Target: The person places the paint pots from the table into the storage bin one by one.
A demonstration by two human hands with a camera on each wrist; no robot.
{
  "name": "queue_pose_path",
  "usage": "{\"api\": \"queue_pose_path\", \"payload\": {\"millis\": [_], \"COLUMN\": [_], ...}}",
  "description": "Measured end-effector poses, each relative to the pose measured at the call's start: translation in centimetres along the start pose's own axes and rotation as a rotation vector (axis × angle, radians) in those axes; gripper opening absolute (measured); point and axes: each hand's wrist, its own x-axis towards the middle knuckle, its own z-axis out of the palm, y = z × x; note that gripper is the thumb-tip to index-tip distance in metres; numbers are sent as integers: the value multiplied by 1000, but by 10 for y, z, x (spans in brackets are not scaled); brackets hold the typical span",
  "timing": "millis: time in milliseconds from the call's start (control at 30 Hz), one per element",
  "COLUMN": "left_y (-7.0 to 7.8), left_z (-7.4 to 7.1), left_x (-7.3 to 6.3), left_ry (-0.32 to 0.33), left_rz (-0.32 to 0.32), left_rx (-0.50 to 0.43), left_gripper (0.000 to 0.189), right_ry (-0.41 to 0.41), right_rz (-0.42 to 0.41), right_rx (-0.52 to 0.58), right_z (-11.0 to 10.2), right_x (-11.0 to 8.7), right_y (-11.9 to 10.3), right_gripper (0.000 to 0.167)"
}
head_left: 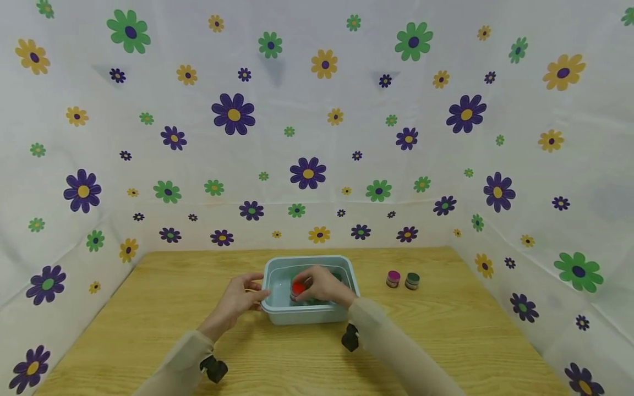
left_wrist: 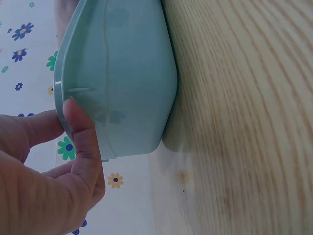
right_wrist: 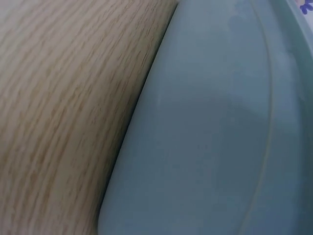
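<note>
A light blue plastic bin (head_left: 309,318) stands on the wooden table. My left hand (head_left: 240,300) pinches its left rim between thumb and fingers; the left wrist view shows this hand (left_wrist: 63,178) at the corner of the bin (left_wrist: 137,73). Inside the bin, my right hand (head_left: 324,285) holds a small jar with a red lid (head_left: 298,288) by its top. Something green lies in the bin beneath that hand, mostly hidden. Only the outer side of the bin (right_wrist: 205,122) and the table show in the right wrist view; the right hand is out of it.
To the right of the bin, two small jars stand side by side, one with a magenta lid (head_left: 393,279) and one with a dark green lid (head_left: 412,281). A white flower-print cloth (head_left: 277,148) hangs behind and along both sides of the table (head_left: 421,341).
</note>
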Motion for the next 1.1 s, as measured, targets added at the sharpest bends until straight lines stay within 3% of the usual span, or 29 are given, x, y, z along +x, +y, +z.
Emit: {"api": "queue_pose_path", "payload": {"millis": [500,1100], "left_y": [2,4], "left_z": [-1,-1], "left_x": [0,-3], "left_ry": [-17,-22], "left_rz": [7,14], "left_rx": [-2,1], "left_gripper": [52,52], "right_ry": [-11,-22], "right_rz": [30,29], "right_rx": [-94,-96], "right_z": [2,1], "right_x": [10,10], "right_y": [1,2], "right_gripper": [39,32]}}
